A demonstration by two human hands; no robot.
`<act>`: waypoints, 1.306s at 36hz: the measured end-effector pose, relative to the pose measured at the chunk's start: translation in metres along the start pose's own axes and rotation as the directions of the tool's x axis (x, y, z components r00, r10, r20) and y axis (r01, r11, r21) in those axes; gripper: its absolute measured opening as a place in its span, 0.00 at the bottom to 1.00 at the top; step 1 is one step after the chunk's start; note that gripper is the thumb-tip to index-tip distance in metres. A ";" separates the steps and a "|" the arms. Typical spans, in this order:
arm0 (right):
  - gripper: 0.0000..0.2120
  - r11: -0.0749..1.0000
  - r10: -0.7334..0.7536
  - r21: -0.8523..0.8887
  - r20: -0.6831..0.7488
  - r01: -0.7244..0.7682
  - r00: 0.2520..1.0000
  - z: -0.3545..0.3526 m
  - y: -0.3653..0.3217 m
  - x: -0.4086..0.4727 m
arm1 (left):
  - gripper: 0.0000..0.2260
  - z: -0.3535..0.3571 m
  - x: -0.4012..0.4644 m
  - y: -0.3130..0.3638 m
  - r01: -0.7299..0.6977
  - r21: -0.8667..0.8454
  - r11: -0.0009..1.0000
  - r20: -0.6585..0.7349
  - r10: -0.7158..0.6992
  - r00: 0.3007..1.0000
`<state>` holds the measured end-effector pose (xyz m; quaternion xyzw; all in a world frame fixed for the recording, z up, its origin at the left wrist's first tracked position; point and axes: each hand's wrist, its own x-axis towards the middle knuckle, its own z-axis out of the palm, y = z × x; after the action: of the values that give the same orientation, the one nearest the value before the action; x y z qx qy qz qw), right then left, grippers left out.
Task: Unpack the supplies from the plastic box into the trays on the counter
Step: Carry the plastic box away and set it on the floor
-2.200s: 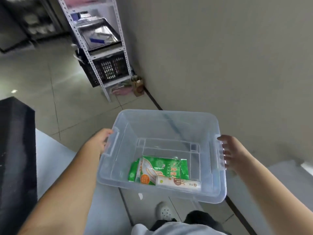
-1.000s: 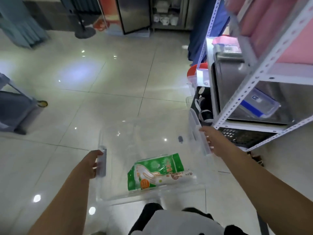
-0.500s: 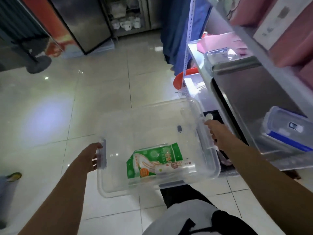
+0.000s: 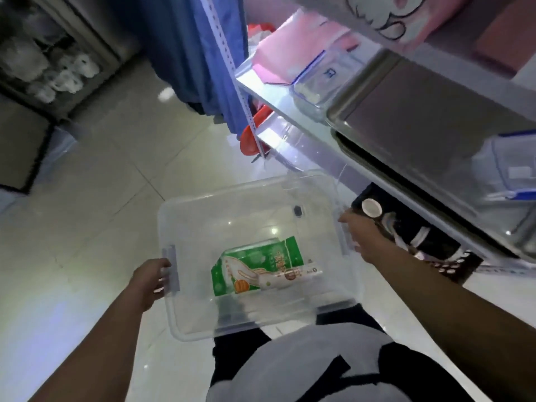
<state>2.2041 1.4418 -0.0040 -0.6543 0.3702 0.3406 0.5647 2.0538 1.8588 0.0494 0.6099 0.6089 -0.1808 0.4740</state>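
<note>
I carry a clear plastic box [image 4: 203,210] in front of me, above the tiled floor. My left hand [image 4: 150,278] grips its left handle and my right hand [image 4: 361,236] grips its right handle. Inside, near the bottom, lies a green packet [image 4: 255,258] with a white tube [image 4: 290,277] resting across its lower right part. The rest of the box floor is bare.
A metal shelf rack [image 4: 304,140] stands close on the right, holding steel trays [image 4: 406,111] and clear lidded containers [image 4: 316,79]. A black crate [image 4: 420,242] sits under it. A blue cloth [image 4: 197,53] hangs ahead and a red item [image 4: 251,137] lies on the floor.
I have turned away from the wall and walked with the box across the floor up to the shelf rack, which now sits close on my right. Both hands kept their hold.
</note>
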 end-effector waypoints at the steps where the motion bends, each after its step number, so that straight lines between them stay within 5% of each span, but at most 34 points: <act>1: 0.17 0.999 0.025 0.031 -0.035 -0.024 0.999 0.008 0.006 0.004 | 0.03 0.000 0.019 0.016 -0.014 0.052 0.999 0.030 0.012 0.999; 5: 0.05 0.968 0.174 0.208 -0.135 -0.144 0.976 0.045 0.033 0.021 | 0.07 0.004 0.105 0.083 -0.102 0.250 0.963 0.156 0.064 0.986; 17: 0.05 0.768 0.505 0.605 -0.369 -0.211 0.780 0.159 0.145 0.112 | 0.08 0.118 0.340 0.167 -0.379 0.527 0.761 0.414 0.159 0.896; 30: 0.09 0.888 0.287 0.458 -0.465 -0.050 0.837 0.184 0.187 0.328 | 0.12 0.254 0.516 0.162 -0.537 0.558 0.633 0.438 0.325 0.838; 37: 0.06 0.945 0.067 0.295 -0.594 0.139 0.802 0.181 0.225 0.403 | 0.14 0.288 0.571 0.143 -0.729 0.469 0.498 0.499 0.531 0.684; 41: 0.07 0.935 -0.081 0.236 -0.582 0.264 0.809 0.168 0.232 0.422 | 0.17 0.294 0.579 0.154 -0.742 0.462 0.486 0.508 0.541 0.670; 43: 0.07 0.930 -0.151 0.196 -0.569 0.311 0.809 0.164 0.235 0.425 | 0.25 0.299 0.574 0.159 -0.797 0.562 0.222 0.470 0.707 0.529; 45: 0.08 0.926 -0.192 0.167 -0.566 0.340 0.802 0.162 0.239 0.428 | 0.31 0.309 0.553 0.161 -0.851 0.501 -0.157 0.504 0.852 0.140; 47: 0.09 0.930 -0.209 0.131 -0.580 0.344 0.787 0.163 0.240 0.430 | 0.30 0.330 0.526 0.163 -0.817 0.348 -0.460 0.565 0.798 -0.209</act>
<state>2.2037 1.5392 -0.5131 -0.7022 0.4547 0.0032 0.5478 2.4228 1.9268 -0.4725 0.9557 -0.2285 0.0506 0.1785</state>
